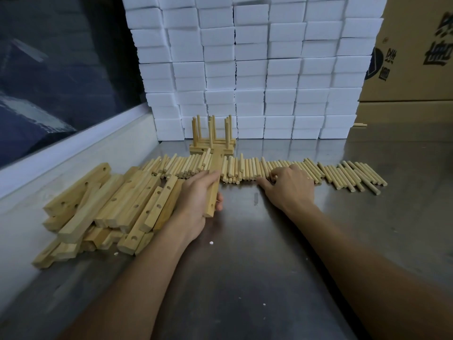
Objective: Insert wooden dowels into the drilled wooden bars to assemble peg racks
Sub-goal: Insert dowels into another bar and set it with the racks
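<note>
My left hand (199,196) grips a drilled wooden bar (215,173) lengthwise, its far end pointing away over the dowels. My right hand (289,186) rests on the row of loose wooden dowels (343,174), its fingertips curled down among them; whether a dowel is pinched is hidden. A pile of drilled bars (110,207) lies left of my left hand. Finished peg racks (212,141) with upright dowels stand behind the dowel row.
The work goes on over a steel table (257,266). A wall of stacked white boxes (257,69) closes the back. Cardboard cartons (411,50) stand at the right. A raised pale ledge (73,153) runs along the left side.
</note>
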